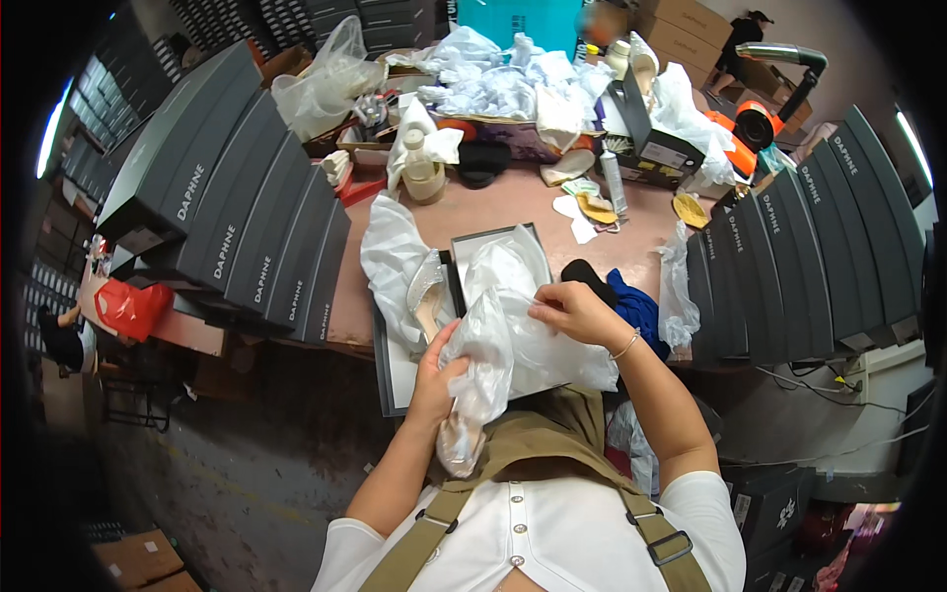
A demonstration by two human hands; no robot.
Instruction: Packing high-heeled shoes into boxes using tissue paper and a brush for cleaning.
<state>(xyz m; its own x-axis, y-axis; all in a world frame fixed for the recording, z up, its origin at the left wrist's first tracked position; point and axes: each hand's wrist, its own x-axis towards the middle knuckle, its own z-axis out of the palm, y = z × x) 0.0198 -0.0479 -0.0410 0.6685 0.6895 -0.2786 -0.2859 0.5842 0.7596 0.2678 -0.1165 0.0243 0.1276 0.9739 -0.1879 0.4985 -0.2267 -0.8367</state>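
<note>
My left hand (432, 383) is closed around a shoe in a clear plastic bag (477, 380), held tilted with its lower end towards my lap. My right hand (582, 314) is closed in a pinch over white tissue paper (552, 353); whatever sits between its fingertips is too small to make out. Below both hands lies an open grey shoe box (387, 380), its lower tray partly covered by the paper. A sparkly high-heeled shoe (426, 294) rests in the box on white wrapping, just beyond my left hand.
Stacks of grey shoe boxes rise on the left (237, 227) and right (804, 257). A blue cloth (636, 308) lies beside my right forearm. Farther back are a white bottle (415, 153), a tube (613, 178), a yellow sponge (691, 209) and heaped crumpled paper (503, 84).
</note>
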